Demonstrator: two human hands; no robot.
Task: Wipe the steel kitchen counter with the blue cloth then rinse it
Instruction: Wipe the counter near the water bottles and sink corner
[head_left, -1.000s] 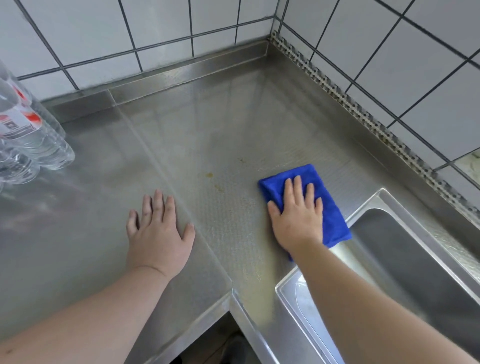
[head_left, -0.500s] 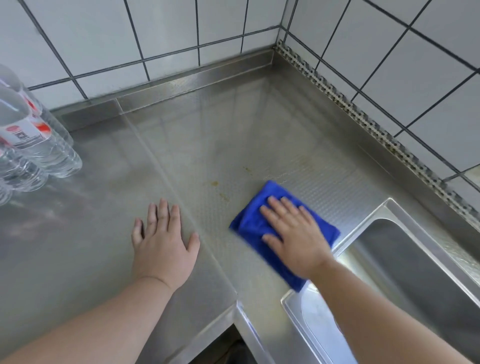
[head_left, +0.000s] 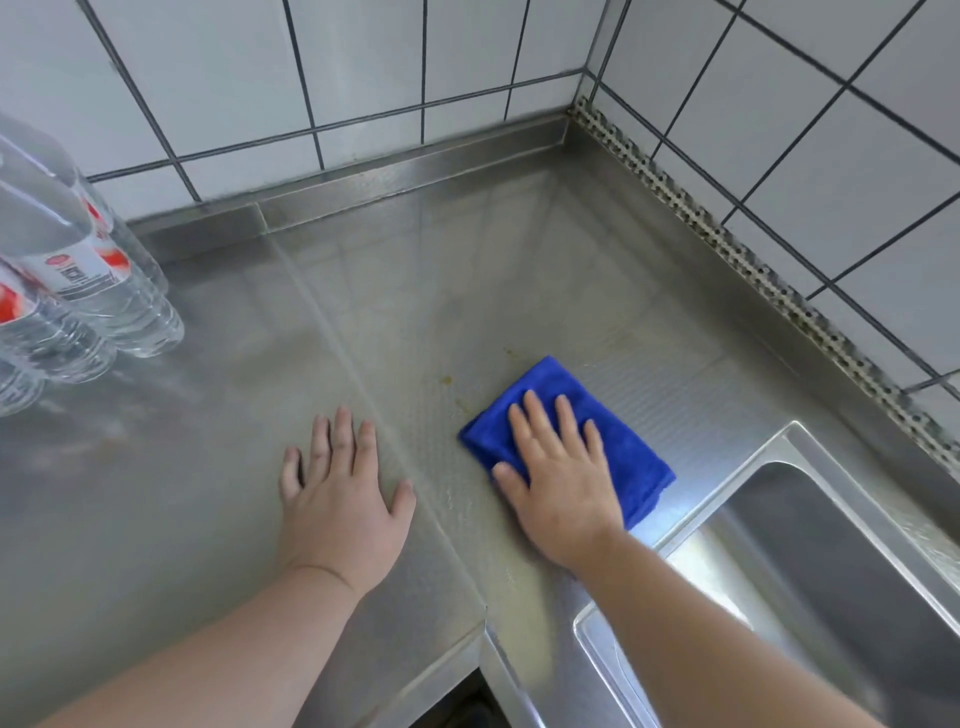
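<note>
The wiping is under way and, by the look of it, far from finished. The right hand (head_left: 563, 480) lies flat on the folded blue cloth (head_left: 621, 441), fingers straight and spread, pressing it down on the steel tabletop (head_left: 467, 270) rather than pinching it; no grip is closed on anything. The cloth sits on the textured patch of the tabletop just beside the near-left corner of the sink (head_left: 831, 571), with its far corner pointing toward the wall. The left hand (head_left: 343, 499) rests palm down, fingers straight and slightly fanned, on the smoother panel to the left, apart from the cloth and seemingly only bracing. Small yellowish spots (head_left: 447, 380) remain on the steel just beyond the cloth's left corner, and a faint smear (head_left: 618, 338) shows further back toward the tiled wall (head_left: 363, 67), so those areas appear not yet cleaned. The left panel looks cloudy as well, up to the clear water bottles (head_left: 88, 291) standing at its far-left edge. The rinse is wholly left to do: the cloth is on the tabletop, not in the sink, and no tap or running water is in view.
</note>
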